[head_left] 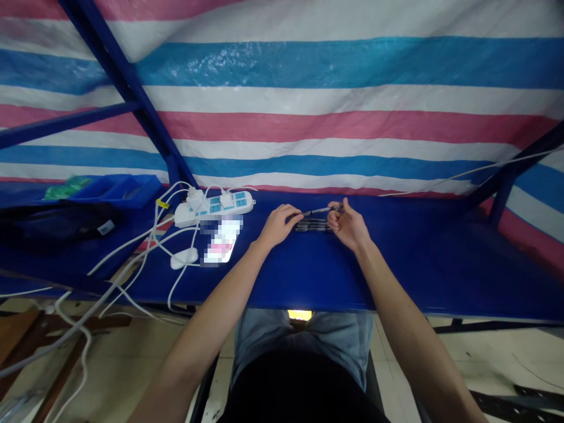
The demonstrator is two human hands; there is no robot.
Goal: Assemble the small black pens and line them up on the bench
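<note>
A slim, dark-and-clear pen (318, 210) spans the space between my two hands, just above the blue table (423, 264). My left hand (279, 224) is closed on its left end, thumb and fingers pinched together. At the other end, my right hand (351, 226) grips the pen with curled fingers, the thumb pointing up. Right below it, several similar pens (312, 225) lie side by side on the table, their right ends partly hidden by my right hand.
To the left stand a white power strip (181, 215) with plugs and cables, a lit phone (222, 244) and a white adapter (184, 258). Farther left are blue bins (132, 191) and a dark bag (57, 229). Blue frame posts (154, 132) and a striped sheet (330, 126) rise behind.
</note>
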